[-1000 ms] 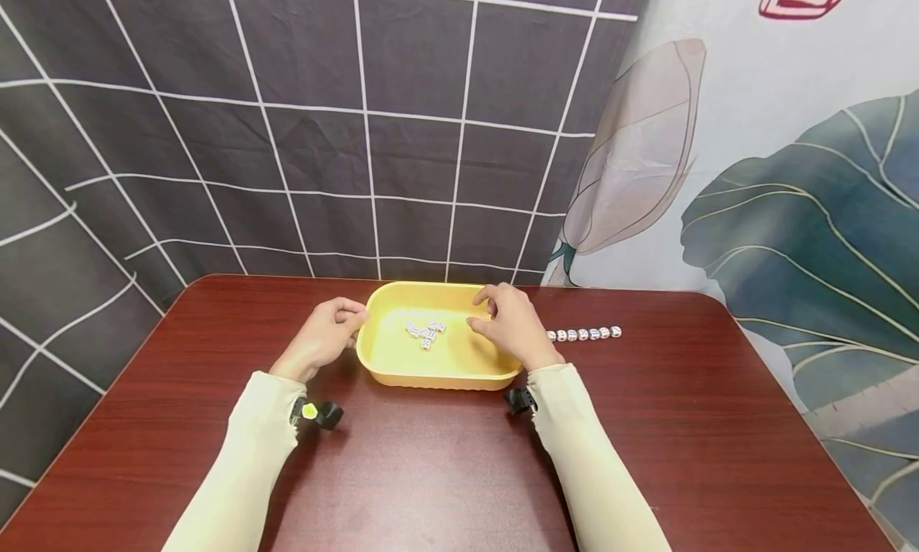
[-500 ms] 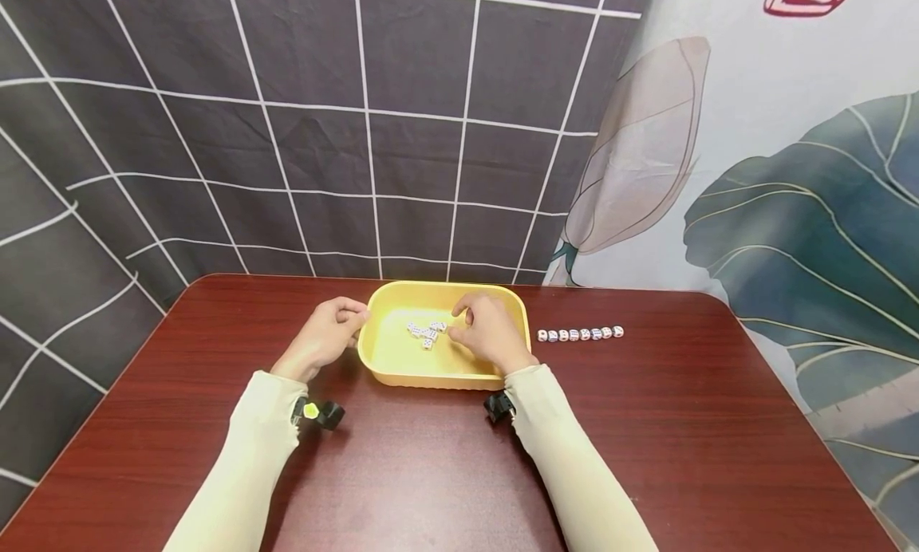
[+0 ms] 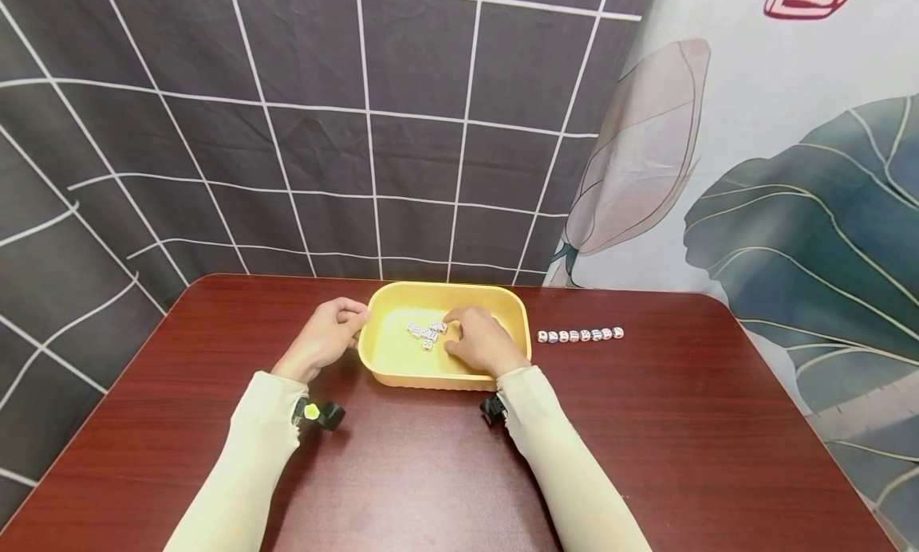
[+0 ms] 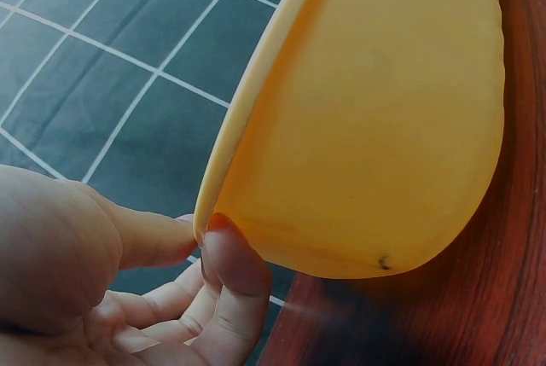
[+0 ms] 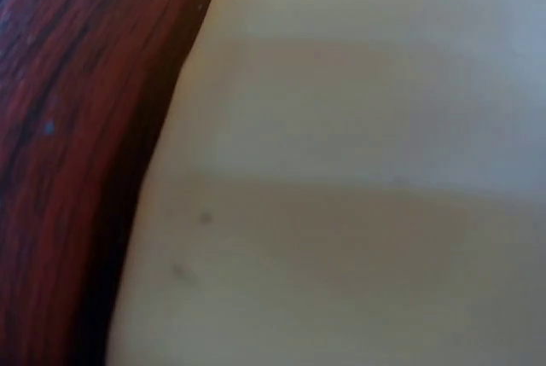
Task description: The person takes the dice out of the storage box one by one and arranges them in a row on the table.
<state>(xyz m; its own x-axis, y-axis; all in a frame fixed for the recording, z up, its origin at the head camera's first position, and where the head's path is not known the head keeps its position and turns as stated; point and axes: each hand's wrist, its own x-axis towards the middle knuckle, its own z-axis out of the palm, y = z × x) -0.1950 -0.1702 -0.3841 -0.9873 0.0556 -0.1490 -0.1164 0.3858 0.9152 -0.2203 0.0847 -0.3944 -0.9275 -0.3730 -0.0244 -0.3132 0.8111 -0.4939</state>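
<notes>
A yellow plastic basin (image 3: 424, 381) stands on the table, with several white dice (image 3: 429, 335) clustered on its floor, left of centre. My left hand (image 3: 325, 337) pinches the basin's left rim. In the left wrist view, thumb and finger of that hand (image 4: 128, 281) meet on either side of the rim (image 4: 223, 136). My right hand (image 3: 479, 341) is inside the basin, just right of the dice, thumb and forefinger spread apart with no die seen between them. Only the basin's blurred outer wall (image 5: 341, 161) and some table fill the right wrist view.
Right of the basin, several dice (image 3: 580, 335) stand in a straight row on the dark red wooden table (image 3: 409, 464). A dark grid-patterned cloth (image 3: 416, 153) hangs behind the table's far edge. To the right is a leaf-patterned cloth (image 3: 804, 217).
My right hand has moved left, from the basin's right side to beside the dice cluster, and uncovered the left end of the dice row. My left hand keeps its hold on the rim.
</notes>
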